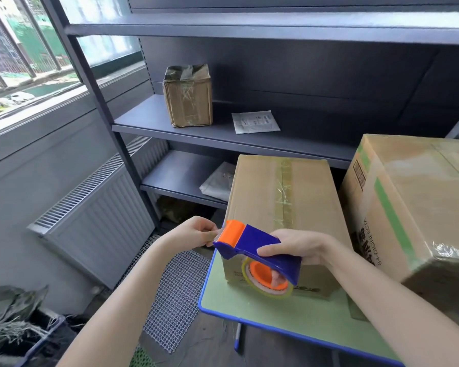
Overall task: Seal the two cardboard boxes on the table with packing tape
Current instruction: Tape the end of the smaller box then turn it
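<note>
Gripping the blue-and-orange tape dispenser by its handle, the right hand holds it over the near end of the smaller box, its fingers curled round the frame above the clear tape roll. The left hand, just left of that box's near corner, pinches the tape end at the dispenser's orange front.

The smaller box stands shut on the green table; a tape strip runs along its top and its contents are hidden. The larger box, close to its right, is also shut, with glossy tape on top. Its side reads "84-DISINFECTA", the ending unclear. Print on the smaller box's front is too blurred to read.

Beyond the smaller box, a shelf carries a taped carton and a white packet.
</note>
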`<state>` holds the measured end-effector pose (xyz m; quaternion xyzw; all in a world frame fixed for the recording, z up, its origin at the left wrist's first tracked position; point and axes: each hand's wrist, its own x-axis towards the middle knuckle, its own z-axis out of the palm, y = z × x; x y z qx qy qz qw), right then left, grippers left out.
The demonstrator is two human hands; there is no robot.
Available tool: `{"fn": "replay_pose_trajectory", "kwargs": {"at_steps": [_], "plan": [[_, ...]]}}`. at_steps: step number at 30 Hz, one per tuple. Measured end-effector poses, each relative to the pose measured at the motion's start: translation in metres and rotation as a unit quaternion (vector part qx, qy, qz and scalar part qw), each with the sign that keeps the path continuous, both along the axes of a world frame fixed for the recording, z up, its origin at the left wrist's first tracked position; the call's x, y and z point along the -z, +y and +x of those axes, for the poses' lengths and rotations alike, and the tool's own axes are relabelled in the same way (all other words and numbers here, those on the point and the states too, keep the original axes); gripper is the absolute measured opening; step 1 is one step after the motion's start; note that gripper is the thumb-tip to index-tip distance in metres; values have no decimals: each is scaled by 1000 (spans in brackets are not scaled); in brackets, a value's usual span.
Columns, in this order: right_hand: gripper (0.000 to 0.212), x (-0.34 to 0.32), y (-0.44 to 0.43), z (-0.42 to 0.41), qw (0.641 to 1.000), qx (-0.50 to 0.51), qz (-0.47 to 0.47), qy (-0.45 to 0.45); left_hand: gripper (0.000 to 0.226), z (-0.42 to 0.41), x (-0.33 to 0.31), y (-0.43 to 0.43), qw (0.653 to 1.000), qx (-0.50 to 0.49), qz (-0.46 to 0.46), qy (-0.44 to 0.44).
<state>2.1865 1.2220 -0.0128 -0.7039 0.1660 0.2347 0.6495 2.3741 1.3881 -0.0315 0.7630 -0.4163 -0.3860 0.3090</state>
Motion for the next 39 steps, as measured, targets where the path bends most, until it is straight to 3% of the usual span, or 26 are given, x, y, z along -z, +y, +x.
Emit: {"fn": "replay_pose_trajectory", "kwargs": {"at_steps": [4,7,13,17,20,24,28,39], "plan": [[39,-18,-13,-2,999,-29,-40,11,37,-3,1,-5,1000,11,-21,-7],[43,-32,-26,-2,996,-39,-72,29,36,12,-4,-6,998,2,-31,-61],[38,-42,-34,6,986,-65,-137,69,37,34,10,6,996,-42,-6,-80],[48,-45,-47,0,978,-72,-168,101,36,52,20,29,994,-77,42,-71],[39,-48,-55,-1,967,-80,-208,123,32,38,27,21,993,-85,58,-62],[34,-48,-64,-1,964,-77,-215,138,31,26,40,15,989,-146,19,-4],[36,-37,-63,8,949,-92,-258,155,41,24,49,15,983,-177,4,-56],[43,-18,-72,10,939,-105,-265,195,44,18,69,6,979,-183,-9,-92]]}}
